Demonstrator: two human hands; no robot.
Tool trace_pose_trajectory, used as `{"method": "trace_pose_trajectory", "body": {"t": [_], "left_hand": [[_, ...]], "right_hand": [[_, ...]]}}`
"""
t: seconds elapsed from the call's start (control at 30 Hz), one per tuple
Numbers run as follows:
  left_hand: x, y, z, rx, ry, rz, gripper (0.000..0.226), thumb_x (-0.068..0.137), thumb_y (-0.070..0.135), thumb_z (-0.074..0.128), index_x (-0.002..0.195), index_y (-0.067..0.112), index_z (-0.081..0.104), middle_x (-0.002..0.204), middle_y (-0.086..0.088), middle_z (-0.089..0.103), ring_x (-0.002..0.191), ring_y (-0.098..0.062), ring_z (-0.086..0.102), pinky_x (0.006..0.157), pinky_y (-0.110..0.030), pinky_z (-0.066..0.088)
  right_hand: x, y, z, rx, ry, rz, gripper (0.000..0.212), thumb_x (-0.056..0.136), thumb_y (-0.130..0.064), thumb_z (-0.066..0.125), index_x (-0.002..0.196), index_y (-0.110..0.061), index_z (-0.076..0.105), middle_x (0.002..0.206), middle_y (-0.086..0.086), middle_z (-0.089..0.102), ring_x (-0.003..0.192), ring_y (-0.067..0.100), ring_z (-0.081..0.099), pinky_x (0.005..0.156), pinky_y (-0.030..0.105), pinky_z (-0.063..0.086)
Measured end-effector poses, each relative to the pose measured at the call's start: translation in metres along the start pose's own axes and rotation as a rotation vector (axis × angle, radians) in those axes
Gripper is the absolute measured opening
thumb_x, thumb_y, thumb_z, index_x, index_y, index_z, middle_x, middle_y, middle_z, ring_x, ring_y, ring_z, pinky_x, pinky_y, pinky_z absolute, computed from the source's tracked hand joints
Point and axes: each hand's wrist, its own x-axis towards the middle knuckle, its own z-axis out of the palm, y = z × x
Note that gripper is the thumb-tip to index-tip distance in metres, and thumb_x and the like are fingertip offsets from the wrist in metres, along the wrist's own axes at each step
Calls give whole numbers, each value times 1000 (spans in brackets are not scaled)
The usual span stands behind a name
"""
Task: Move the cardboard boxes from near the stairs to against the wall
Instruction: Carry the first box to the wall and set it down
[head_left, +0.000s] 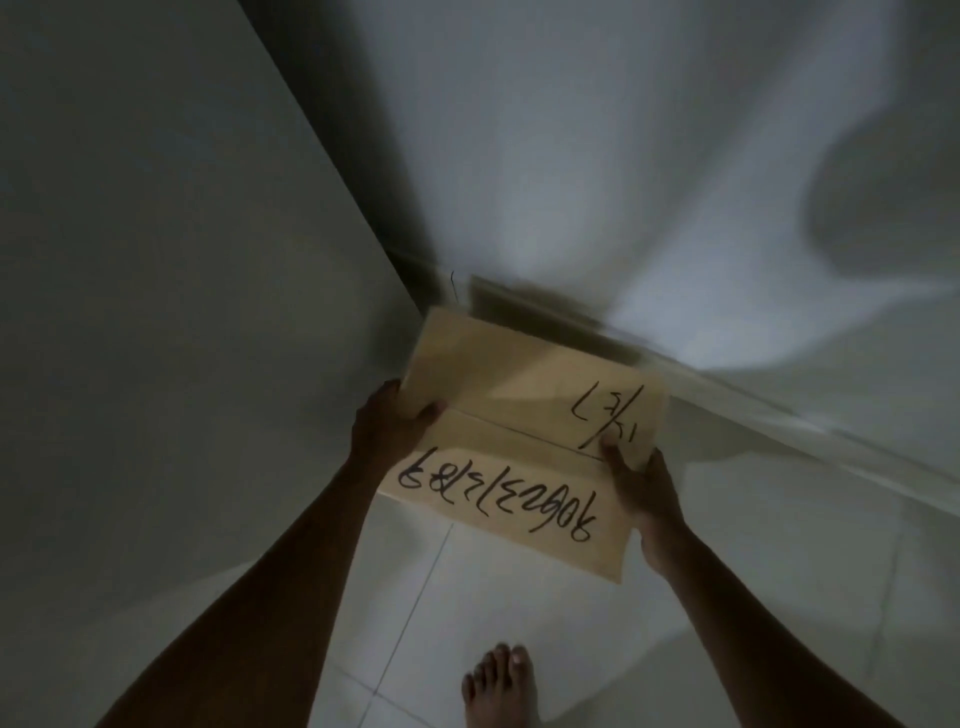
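Observation:
I hold a tan cardboard box with black handwritten numbers on its top flaps, in the corner where two pale walls meet. My left hand grips its left edge, thumb on top. Over on the other side, my right hand grips the right edge. The box's far end sits close to the wall ahead, above the skirting. Its underside is hidden, so I cannot tell whether it rests on the floor.
A second wall runs along the left, meeting the far wall at the corner. White floor tiles lie below the box. My bare foot stands on the tiles near the bottom edge.

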Motion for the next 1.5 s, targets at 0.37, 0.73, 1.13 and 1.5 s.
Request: {"method": "trace_pose_trajectory", "body": {"t": [0.37,0.73,1.13,1.5], "left_hand": [[32,-1,-8,230,136,182,71,89,33,62,149,16,29,152,-14,37,133,-33,46,100,-50,48],[13,-26,10,480,-6,323,87,83,37,66,152,12,19,160,-18,7,143,-41,21,93,-56,52],[-118,102,32,618,-190,579,69,97,43,40,153,12,16,162,-16,13,149,-34,16,120,-48,18],[-373,327,216,780,-408,1033,71,96,53,30,155,19,9,164,-7,4,151,-28,5,120,-38,7]], "right_hand": [[40,-35,63,47,137,-5,75,79,-70,62,138,-26,47,126,4,66,111,30,64,93,53,55],[36,-57,52,-18,32,143,69,96,-47,56,146,-8,31,134,17,58,100,28,58,78,40,51],[-80,0,-120,-407,134,16,71,100,-44,45,156,-6,21,151,25,41,138,39,44,112,45,35],[-219,145,-458,-454,452,115,72,100,-46,43,156,-7,22,154,23,39,145,36,33,118,48,26]]}}
